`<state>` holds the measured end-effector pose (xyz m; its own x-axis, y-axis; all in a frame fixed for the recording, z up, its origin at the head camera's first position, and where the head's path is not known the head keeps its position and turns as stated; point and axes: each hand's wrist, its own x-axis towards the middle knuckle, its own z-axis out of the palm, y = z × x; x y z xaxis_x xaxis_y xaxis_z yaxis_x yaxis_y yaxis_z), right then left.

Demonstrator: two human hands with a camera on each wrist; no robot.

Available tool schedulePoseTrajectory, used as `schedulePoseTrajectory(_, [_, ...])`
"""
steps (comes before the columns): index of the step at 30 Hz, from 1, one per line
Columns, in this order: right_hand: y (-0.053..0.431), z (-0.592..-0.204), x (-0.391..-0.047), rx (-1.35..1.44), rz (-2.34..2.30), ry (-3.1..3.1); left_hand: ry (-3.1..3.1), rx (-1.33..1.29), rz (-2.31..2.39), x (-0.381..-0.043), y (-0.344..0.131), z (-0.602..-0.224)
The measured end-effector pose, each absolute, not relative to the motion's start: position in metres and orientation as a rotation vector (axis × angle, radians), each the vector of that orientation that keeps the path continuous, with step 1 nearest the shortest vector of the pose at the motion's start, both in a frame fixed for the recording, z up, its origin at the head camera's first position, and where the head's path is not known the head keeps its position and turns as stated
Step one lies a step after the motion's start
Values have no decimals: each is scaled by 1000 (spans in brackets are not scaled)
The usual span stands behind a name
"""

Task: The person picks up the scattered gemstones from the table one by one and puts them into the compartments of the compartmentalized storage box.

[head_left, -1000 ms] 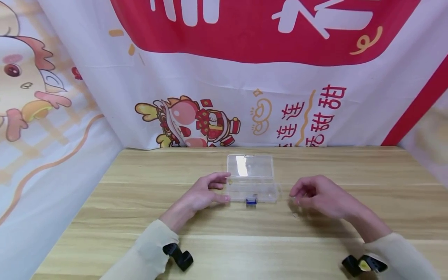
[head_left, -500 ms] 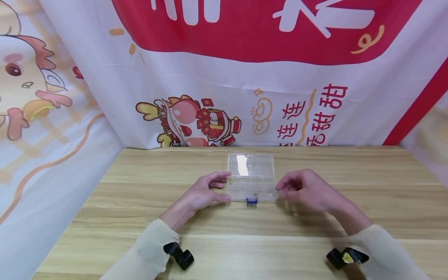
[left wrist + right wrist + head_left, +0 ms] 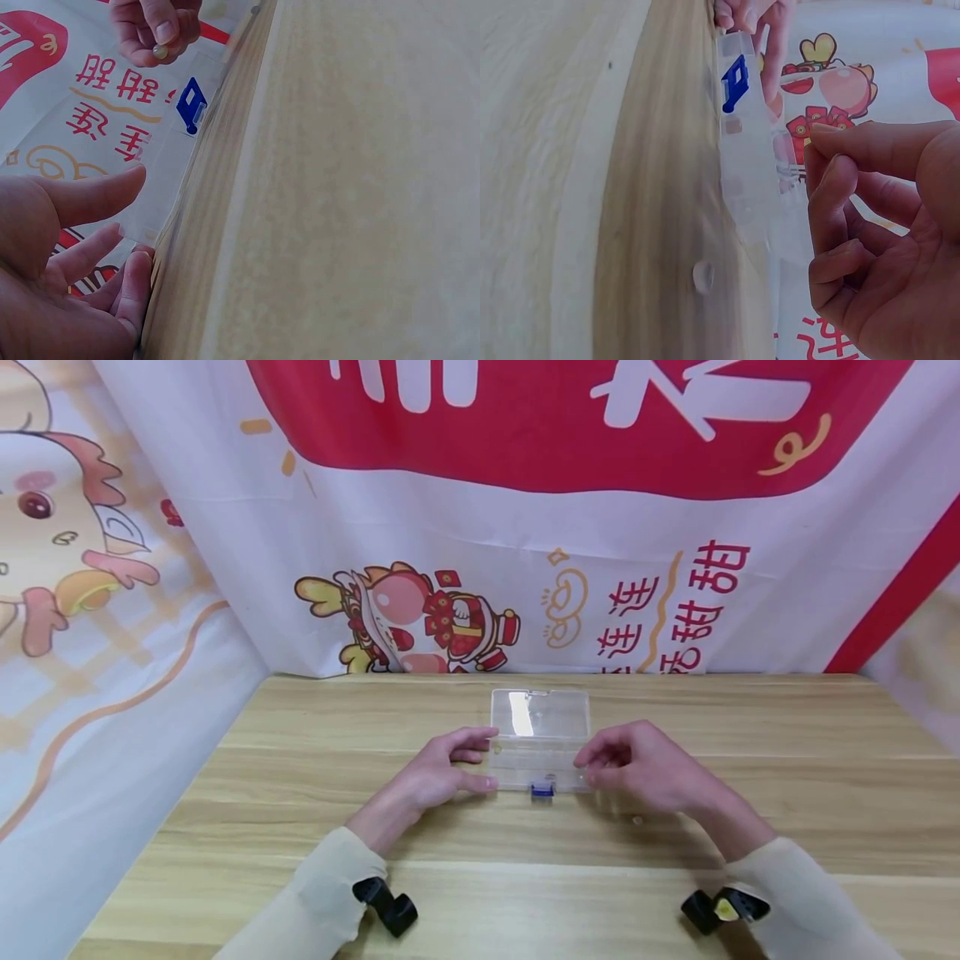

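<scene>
A clear plastic organizer box (image 3: 525, 760) lies with its lid (image 3: 555, 714) swung back and a blue latch (image 3: 542, 789) at its front. My left hand (image 3: 438, 768) rests at the box's left end, fingers and thumb extended along it. Over the right end of the box, my right hand (image 3: 637, 768) pinches a small pale round bead (image 3: 160, 52) between thumb and index finger. The bead shows best in the left wrist view; in the right wrist view the fingertips hide it. Another clear bead (image 3: 703, 277) lies on the table, right of the box.
A wood-grain table (image 3: 480, 910) carries the box near its back part. Behind it hangs a white and red printed cloth (image 3: 450, 518), with another patterned cloth (image 3: 172, 635) along the left side.
My right hand has moved left, from beside the box to over its right end, with the bead pinched. The left hand stays at the box's left end.
</scene>
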<state>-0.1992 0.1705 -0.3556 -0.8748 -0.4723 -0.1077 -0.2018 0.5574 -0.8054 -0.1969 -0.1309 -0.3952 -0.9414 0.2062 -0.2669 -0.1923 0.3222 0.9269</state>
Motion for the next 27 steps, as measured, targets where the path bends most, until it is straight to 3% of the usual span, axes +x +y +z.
schedulePoseTrajectory(27, [134,-355,-206,-565,-1250,2481,2264,17,1644,-197,-131,-395])
